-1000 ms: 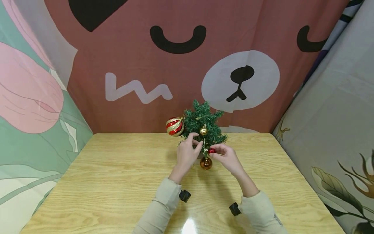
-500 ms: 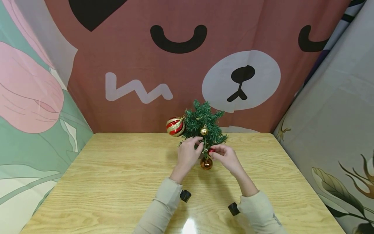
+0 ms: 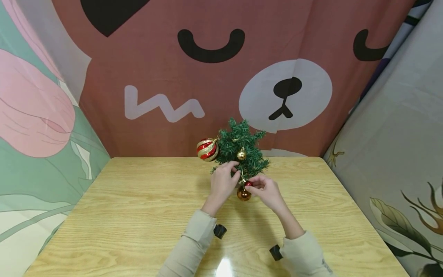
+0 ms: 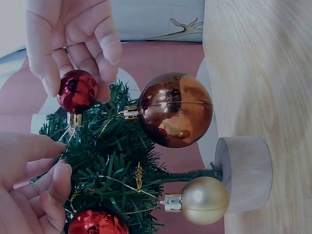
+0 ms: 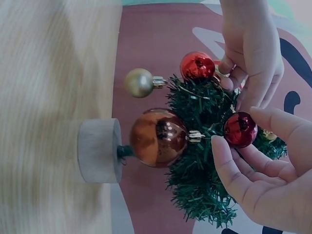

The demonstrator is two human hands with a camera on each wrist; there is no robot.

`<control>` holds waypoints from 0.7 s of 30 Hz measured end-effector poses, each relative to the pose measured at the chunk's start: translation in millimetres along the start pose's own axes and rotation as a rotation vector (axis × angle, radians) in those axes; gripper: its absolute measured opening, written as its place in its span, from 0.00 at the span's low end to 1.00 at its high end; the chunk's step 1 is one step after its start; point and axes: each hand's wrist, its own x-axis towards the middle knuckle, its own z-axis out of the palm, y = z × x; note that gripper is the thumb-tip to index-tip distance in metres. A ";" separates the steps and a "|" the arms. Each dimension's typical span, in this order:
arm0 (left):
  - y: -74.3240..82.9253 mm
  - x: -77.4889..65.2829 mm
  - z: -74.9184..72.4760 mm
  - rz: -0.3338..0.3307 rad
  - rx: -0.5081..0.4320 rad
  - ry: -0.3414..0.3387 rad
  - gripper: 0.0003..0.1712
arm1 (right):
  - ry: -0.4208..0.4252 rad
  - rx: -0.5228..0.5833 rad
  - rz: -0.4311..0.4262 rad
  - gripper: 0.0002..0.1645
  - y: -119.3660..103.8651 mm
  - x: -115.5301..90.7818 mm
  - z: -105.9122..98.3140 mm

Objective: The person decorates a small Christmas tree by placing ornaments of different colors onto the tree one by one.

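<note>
My right hand (image 3: 266, 190) pinches a small shiny dark red bauble (image 5: 241, 129) between thumb and fingers, in front of a small green Christmas tree (image 3: 238, 142). A thin gold string (image 4: 71, 132) runs from the bauble's cap to my left hand (image 3: 223, 181). The left thumb and index finger hold that string close to the branches; the other left fingers curl beside the tree. Just below the held bauble hangs a larger copper bauble (image 4: 175, 110). Another red bauble (image 5: 197, 65) and a matte gold one (image 4: 205, 200) hang near the left hand.
The tree stands on a round wooden base (image 4: 243, 174) toward the back of the wooden table (image 3: 145, 215). A large red-and-gold striped bauble (image 3: 207, 149) hangs at its left, a small gold bauble (image 3: 241, 154) higher up. A printed curtain (image 3: 155, 69) rises behind.
My right hand has moved slightly down and left with the red bauble, nearer the copper one. The left index finger has come down closer to the thumb. The tree stays in place.
</note>
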 end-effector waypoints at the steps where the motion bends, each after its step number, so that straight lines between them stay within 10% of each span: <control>1: -0.1 -0.1 0.0 -0.001 -0.002 0.000 0.10 | 0.001 -0.003 -0.003 0.15 0.2 -0.8 1.2; 21: -2.5 -1.4 1.9 0.038 -0.061 0.033 0.10 | 0.036 -0.129 -0.017 0.15 4.0 -5.7 21.5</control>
